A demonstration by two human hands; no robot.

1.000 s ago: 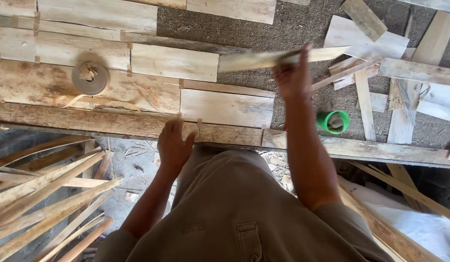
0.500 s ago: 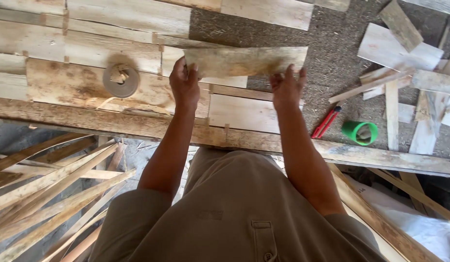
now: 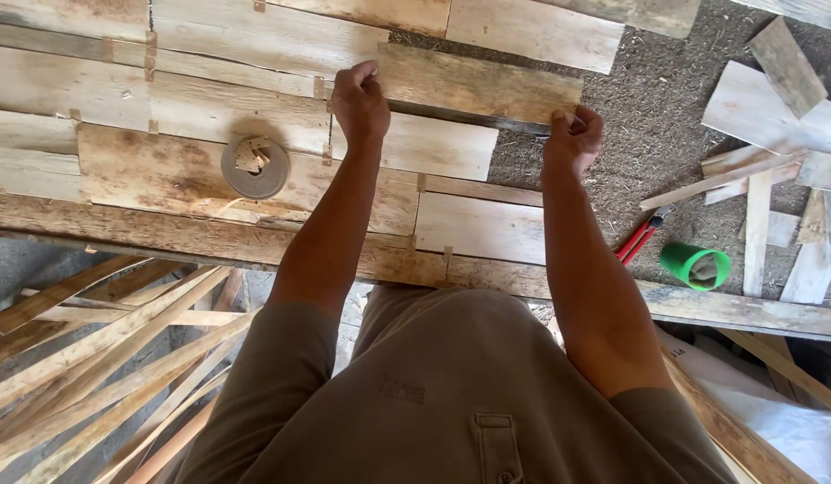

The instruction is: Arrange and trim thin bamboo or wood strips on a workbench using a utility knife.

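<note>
Above the laid boards (image 3: pixel 254 184), the short plank (image 3: pixel 478 85) lay crosswise, left hand (image 3: pixel 360 99) and right hand (image 3: pixel 572 139) apparently pinching its ends.

My left hand (image 3: pixel 360 100) covers the near-left corner of the weathered plank (image 3: pixel 478 85) I hold, and my right hand (image 3: pixel 572 139) hides its right end. My forearm crosses the boards beneath. The green cup's (image 3: pixel 695 266) contents are too small to tell. The thin strips (image 3: pixel 93 358) run off the left edge.
</note>
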